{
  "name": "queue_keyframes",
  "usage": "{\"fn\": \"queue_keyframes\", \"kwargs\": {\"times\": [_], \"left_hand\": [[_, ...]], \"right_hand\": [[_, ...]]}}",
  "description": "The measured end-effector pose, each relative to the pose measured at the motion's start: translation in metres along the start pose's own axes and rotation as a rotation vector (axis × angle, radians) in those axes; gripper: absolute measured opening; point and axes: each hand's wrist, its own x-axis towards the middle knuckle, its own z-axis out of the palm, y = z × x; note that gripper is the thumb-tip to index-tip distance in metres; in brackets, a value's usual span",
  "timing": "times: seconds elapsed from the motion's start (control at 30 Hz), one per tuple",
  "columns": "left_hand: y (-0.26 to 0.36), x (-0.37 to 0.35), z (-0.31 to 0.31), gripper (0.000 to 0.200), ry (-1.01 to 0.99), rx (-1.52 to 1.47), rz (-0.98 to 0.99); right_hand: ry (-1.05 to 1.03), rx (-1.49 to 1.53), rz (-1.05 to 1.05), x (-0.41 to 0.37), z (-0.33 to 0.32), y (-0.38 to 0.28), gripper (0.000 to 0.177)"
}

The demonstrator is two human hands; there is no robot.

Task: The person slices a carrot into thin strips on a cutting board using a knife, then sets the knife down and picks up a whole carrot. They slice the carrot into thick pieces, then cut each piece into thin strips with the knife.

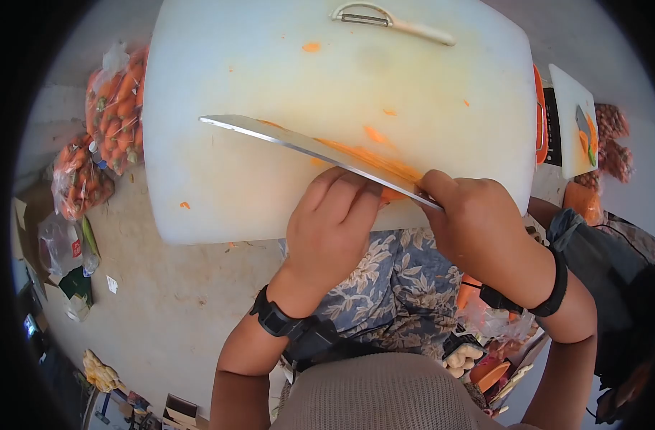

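Observation:
A large white cutting board (270, 64) fills the upper middle of the head view. My right hand (485, 229) grips the handle of a long knife (298, 143), whose blade lies slanted across the board with its tip pointing left. My left hand (331, 226) rests with curled fingers on a carrot (370, 159) that lies against the blade, mostly hidden by the fingers. Small orange carrot bits (311, 47) dot the board. A white peeler (392, 20) lies at the board's far edge.
Two clear bags of carrots (116, 107) (76, 175) sit on the floor at left. Another white cutting board (575, 118) with a knife and carrot pieces lies at right, beside a net bag (614, 140). An orange tray edge (539, 115) borders my board. Containers (478, 362) sit below right.

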Motion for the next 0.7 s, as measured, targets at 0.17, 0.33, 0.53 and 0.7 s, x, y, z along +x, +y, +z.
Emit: {"fn": "queue_keyframes", "kwargs": {"times": [0.17, 0.33, 0.53, 0.7], "left_hand": [[0.000, -0.005, -0.003, 0.024, -0.064, 0.074, -0.019], [-0.003, -0.007, -0.003, 0.026, -0.023, 0.052, -0.006], [-0.003, -0.006, -0.002, 0.025, -0.018, 0.073, 0.017], [-0.003, -0.005, -0.002, 0.023, -0.028, 0.044, 0.002]], "right_hand": [[0.147, 0.120, -0.107, 0.005, 0.006, -0.002, 0.019], [0.164, 0.089, -0.056, -0.020, -0.008, 0.000, 0.018], [0.049, 0.019, -0.028, -0.026, -0.008, 0.004, 0.019], [0.002, -0.007, -0.010, -0.012, -0.005, 0.004, 0.016]]}}
